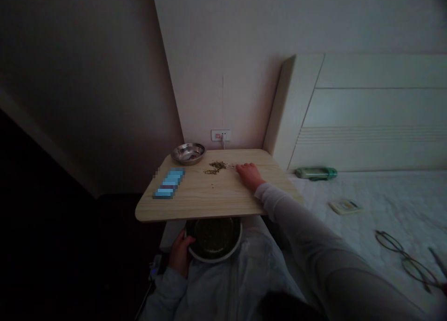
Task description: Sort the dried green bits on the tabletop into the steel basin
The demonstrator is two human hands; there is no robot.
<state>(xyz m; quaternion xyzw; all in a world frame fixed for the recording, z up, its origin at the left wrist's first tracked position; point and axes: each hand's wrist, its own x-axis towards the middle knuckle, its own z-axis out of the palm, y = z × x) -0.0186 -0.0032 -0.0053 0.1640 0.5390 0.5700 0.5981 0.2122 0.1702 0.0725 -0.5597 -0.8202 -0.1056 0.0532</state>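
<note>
My right hand [248,174] lies on the light wooden table [195,202], fingers stretched flat toward a small heap of dark green grains [217,166]. Its fingertips touch the heap's right edge. My left hand [179,255] is closed on the rim of a round bowl [213,239] held below the table's front edge, over my lap. The bowl holds dark greenish contents.
A steel dish [188,153] stands at the table's back left. A blue flat object [169,183] lies at the table's left. A wall socket [220,135] is behind. On the bed to the right lie a green case [316,173], a small card [345,206] and glasses [405,258].
</note>
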